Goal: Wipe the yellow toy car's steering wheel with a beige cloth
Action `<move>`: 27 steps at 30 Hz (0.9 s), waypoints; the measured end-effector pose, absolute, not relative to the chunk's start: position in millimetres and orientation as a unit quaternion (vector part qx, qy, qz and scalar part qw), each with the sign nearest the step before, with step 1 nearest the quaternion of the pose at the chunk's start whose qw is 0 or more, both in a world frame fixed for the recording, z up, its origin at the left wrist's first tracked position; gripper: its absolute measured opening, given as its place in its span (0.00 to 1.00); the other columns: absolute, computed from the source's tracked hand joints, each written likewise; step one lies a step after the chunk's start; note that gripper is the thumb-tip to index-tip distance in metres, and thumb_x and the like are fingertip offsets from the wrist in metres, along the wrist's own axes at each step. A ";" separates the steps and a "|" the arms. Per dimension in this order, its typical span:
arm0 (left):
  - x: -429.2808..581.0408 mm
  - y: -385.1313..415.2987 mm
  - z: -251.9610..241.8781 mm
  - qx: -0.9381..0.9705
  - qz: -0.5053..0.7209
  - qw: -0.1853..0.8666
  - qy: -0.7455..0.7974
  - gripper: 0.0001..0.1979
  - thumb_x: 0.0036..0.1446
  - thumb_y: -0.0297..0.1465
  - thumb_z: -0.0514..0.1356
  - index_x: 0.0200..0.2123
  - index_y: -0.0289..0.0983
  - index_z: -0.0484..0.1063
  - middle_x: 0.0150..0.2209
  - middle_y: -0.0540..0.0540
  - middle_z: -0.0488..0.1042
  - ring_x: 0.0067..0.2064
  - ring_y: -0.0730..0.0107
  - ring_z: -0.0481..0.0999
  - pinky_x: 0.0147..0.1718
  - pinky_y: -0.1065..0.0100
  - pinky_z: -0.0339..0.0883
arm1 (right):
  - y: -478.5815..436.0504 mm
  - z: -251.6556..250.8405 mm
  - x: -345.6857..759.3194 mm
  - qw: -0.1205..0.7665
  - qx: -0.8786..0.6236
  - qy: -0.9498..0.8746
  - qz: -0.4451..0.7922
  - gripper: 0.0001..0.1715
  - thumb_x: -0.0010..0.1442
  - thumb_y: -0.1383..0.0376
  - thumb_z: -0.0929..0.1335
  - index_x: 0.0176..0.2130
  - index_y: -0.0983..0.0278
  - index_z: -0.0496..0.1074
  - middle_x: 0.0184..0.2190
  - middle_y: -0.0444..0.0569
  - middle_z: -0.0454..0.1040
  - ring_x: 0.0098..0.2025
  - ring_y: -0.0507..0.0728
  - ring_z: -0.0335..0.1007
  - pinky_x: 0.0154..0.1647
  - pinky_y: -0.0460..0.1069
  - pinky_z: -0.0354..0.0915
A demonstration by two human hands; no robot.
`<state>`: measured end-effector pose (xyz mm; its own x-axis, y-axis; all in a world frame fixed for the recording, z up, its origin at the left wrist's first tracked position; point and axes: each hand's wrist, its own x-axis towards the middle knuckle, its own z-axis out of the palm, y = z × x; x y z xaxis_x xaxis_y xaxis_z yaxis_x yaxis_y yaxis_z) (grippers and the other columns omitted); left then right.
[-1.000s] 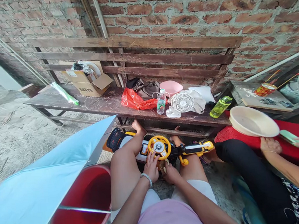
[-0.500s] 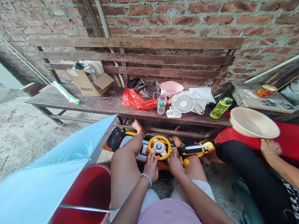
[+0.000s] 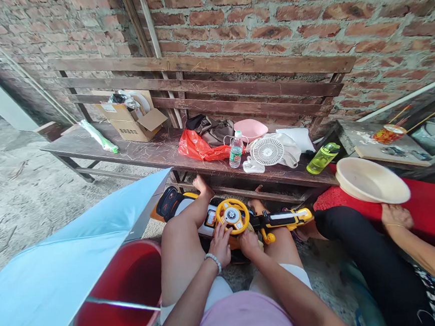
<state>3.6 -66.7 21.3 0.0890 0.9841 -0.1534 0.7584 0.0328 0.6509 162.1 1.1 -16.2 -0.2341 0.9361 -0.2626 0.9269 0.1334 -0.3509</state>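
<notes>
A yellow, white and black toy ride-on car lies across my legs, its yellow steering wheel facing up. My left hand, with a beaded bracelet at the wrist, has its fingers over the lower left rim of the wheel. Just right of it, my right hand is curled closed below the wheel, against the toy's body. A bit of what looks like beige cloth shows at its fingers, mostly hidden. To the right extends the toy's black and yellow bar.
A wooden bench ahead holds a carton, red bag, water bottle, fan and green bottle. At left are a blue umbrella and red bucket. Another person's hand touches a cream basin.
My right hand has moved down and slightly left, from beside the wheel to below its lower right rim. The left hand stays at the wheel. The view has shifted slightly.
</notes>
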 end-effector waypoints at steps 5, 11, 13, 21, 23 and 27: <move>4.1 -66.8 21.7 0.673 0.181 0.303 0.649 0.40 0.54 0.18 0.57 0.72 0.35 0.66 0.81 0.37 0.51 0.82 0.45 0.43 0.75 0.39 0.57 | 0.7 -11.0 184.2 -0.073 -0.634 -0.760 0.127 0.36 0.72 0.62 0.63 0.75 0.63 0.64 0.79 0.72 0.52 0.49 0.70 0.83 0.48 0.62 0.77; 4.3 -65.7 21.7 0.668 0.196 0.306 0.650 0.41 0.53 0.19 0.58 0.71 0.36 0.67 0.80 0.38 0.52 0.82 0.45 0.43 0.76 0.38 0.54 | 7.3 -12.2 199.1 0.049 -0.659 -0.718 0.216 0.45 0.66 0.65 0.65 0.78 0.70 0.56 0.79 0.72 0.51 0.62 0.70 0.77 0.60 0.60 0.74; 4.8 -65.4 22.5 0.668 0.197 0.308 0.648 0.41 0.52 0.19 0.59 0.71 0.36 0.67 0.80 0.37 0.53 0.82 0.45 0.43 0.77 0.38 0.52 | 8.7 -12.0 202.6 0.135 -0.664 -0.696 0.239 0.42 0.63 0.66 0.65 0.74 0.70 0.62 0.73 0.69 0.64 0.68 0.68 0.72 0.66 0.57 0.69; 6.0 -65.6 26.4 0.671 0.182 0.306 0.651 0.41 0.52 0.19 0.58 0.71 0.35 0.66 0.81 0.36 0.51 0.82 0.44 0.43 0.76 0.38 0.54 | 45.3 23.4 188.5 0.361 -0.634 -0.609 0.310 0.40 0.59 0.62 0.65 0.69 0.64 0.66 0.69 0.62 0.70 0.70 0.67 0.66 0.71 0.61 0.64; 5.7 -65.8 24.6 0.670 0.183 0.311 0.648 0.41 0.52 0.19 0.58 0.71 0.36 0.66 0.81 0.36 0.51 0.82 0.44 0.44 0.76 0.37 0.54 | 61.7 34.0 182.5 0.356 -0.655 -0.544 0.385 0.39 0.57 0.61 0.68 0.66 0.66 0.70 0.65 0.63 0.76 0.67 0.68 0.70 0.67 0.60 0.68; 7.1 -63.6 16.9 0.656 0.213 0.318 0.650 0.41 0.51 0.20 0.60 0.71 0.38 0.67 0.80 0.36 0.52 0.82 0.43 0.42 0.76 0.35 0.53 | 75.7 42.9 176.3 0.356 -0.675 -0.425 0.487 0.28 0.48 0.63 0.72 0.50 0.65 0.78 0.45 0.54 0.86 0.50 0.64 0.81 0.52 0.53 0.75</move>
